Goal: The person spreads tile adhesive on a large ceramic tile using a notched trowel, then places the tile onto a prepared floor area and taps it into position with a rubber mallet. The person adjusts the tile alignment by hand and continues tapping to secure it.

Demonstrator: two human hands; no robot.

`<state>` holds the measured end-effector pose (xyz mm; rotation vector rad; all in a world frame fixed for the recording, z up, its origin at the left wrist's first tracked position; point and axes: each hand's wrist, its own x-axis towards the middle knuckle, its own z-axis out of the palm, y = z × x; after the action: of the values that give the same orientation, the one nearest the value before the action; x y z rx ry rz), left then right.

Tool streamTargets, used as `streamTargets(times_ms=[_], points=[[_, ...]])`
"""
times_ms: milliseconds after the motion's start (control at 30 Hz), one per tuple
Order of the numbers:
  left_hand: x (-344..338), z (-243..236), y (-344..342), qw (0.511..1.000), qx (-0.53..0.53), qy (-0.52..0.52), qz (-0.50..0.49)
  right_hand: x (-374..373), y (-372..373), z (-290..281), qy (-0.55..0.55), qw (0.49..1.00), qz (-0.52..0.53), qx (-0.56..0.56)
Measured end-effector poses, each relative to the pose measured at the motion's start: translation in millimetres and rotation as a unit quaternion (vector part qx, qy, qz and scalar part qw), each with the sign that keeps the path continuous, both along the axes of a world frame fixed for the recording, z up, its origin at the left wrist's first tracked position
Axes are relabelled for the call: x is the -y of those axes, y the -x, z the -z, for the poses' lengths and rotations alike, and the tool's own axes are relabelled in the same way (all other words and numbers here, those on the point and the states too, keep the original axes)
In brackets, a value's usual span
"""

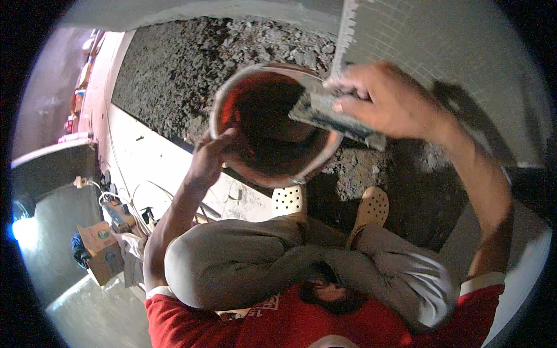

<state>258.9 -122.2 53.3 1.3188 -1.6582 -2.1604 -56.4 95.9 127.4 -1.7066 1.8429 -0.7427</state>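
The shirt (377, 326) I see on this person is red and short-sleeved, finished at the left cuff (158, 291) and the right cuff (483, 282) with a white band. A pale collar (339, 341) rings the neck. Near the middle of the shirt's front sits a dark, rounded print (333, 303) with a lighter patch inside, and left of it some white lettering (264, 307). The trousers (214, 261) are grey, loose and creased over the right leg. Cream clogs (287, 199), pierced with round holes over the toes, cover the feet. The left hand (216, 152) and right hand (390, 100) are bare.
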Motion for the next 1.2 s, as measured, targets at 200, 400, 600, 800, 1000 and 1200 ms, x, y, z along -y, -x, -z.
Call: streamTargets(times_ms=[200, 400, 600, 800, 1000, 1200], points=[[-36, 32, 33, 0.991, -0.059, -0.016, 0.119, -5, -37, 36, -0.088, 0.995, -0.02, -0.039], [-34, 65, 64, 0.979, -0.051, -0.04, 0.193, -22, -55, 86, -0.183, 0.981, 0.007, -0.062], [-9, 83, 80, 0.971, -0.044, 0.004, 0.237, -27, -53, 111, -0.212, 0.977, 0.016, -0.016], [-4, 74, 93, 0.953, -0.067, 0.105, 0.276, -4, -67, 161, -0.198, 0.979, 0.03, -0.031], [2, 55, 90, 0.931, -0.089, 0.167, 0.314, -14, -60, 130, -0.128, 0.988, -0.025, -0.087], [59, 4, 144, 0.94, -0.148, 0.256, 0.17, -150, 51, -4, 0.124, 0.935, 0.303, -0.136]])
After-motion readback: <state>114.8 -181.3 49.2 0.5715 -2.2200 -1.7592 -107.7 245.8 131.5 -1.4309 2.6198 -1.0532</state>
